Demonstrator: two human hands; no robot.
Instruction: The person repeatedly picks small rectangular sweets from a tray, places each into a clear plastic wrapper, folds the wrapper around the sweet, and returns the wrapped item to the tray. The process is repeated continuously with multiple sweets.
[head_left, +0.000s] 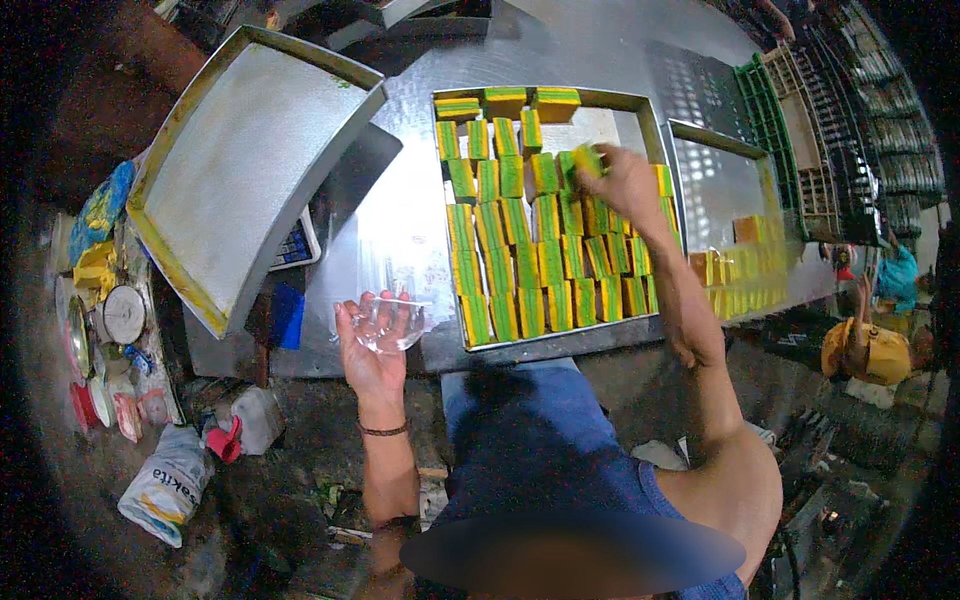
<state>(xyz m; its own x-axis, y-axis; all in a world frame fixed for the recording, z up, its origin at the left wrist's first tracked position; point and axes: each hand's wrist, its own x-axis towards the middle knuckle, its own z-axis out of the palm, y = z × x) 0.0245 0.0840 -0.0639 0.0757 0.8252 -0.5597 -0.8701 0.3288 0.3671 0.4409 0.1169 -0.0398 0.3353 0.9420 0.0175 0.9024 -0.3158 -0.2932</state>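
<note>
My left hand (379, 341) is palm up at the front edge of the metal table, with a clear plastic wrapper or container (386, 322) resting in it. Over the far right part of a metal tray (551, 341), my right hand (626, 184) pinches a green-and-yellow layered cake piece (587, 160), blurred by motion. Rows of similar cake pieces (489, 225) fill much of this tray, with brown sides showing on some. My right forearm hides part of the tray's right side. Bare tray bottom shows near the far right corner.
A large metal tray (247, 150) is tilted at the left, over part of a scale (298, 244). On the right, another tray (731, 161) stands near packed cake pieces (739, 270). Green and dark crates (765, 127) line the far right. A person in yellow (866, 349) is beyond.
</note>
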